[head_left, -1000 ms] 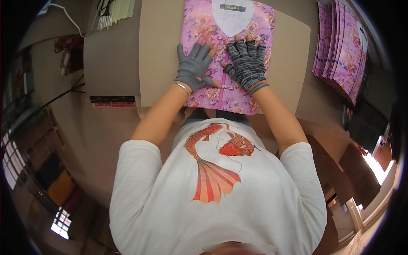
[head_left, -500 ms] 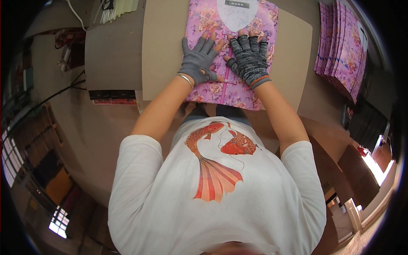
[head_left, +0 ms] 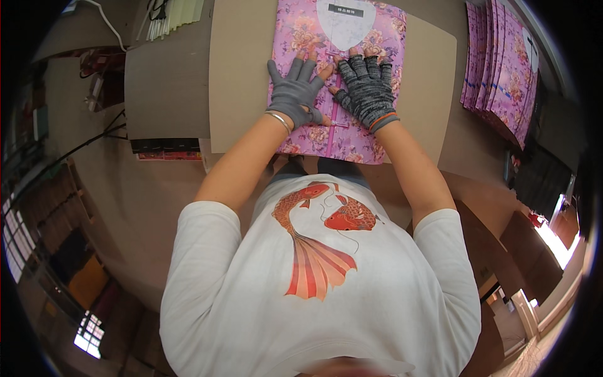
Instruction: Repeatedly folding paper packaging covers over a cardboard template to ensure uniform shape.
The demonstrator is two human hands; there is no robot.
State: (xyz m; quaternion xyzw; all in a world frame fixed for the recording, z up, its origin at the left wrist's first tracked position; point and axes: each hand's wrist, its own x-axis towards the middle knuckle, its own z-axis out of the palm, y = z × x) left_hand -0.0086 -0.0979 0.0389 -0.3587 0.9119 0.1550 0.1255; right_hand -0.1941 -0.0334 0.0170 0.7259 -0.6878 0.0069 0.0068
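A folded pink-purple floral garment (head_left: 298, 28) lies flat, a white panel (head_left: 345, 28) with a small dark label showing at its neck. A darker pink strip with small knots runs down its middle. My left hand (head_left: 293, 91), in a plain grey fingerless glove, rests on the left part of the garment with fingers spread. On the right part, my right hand (head_left: 367, 88) lies flat in a mottled black-and-grey fingerless glove, its thumb close to the strip. Both hands press on the cloth and hold nothing.
Under the garment is a beige board (head_left: 239, 69) on the table. At the far right stands a pile of similar folded floral garments (head_left: 502, 75). Pale yellowish strips (head_left: 179, 19) hang or lie at the upper left, near a white cable (head_left: 108, 22).
The whole view has shifted slightly. Both hands stay flat on the garment in nearly the same places, and the garment keeps its folded shape.
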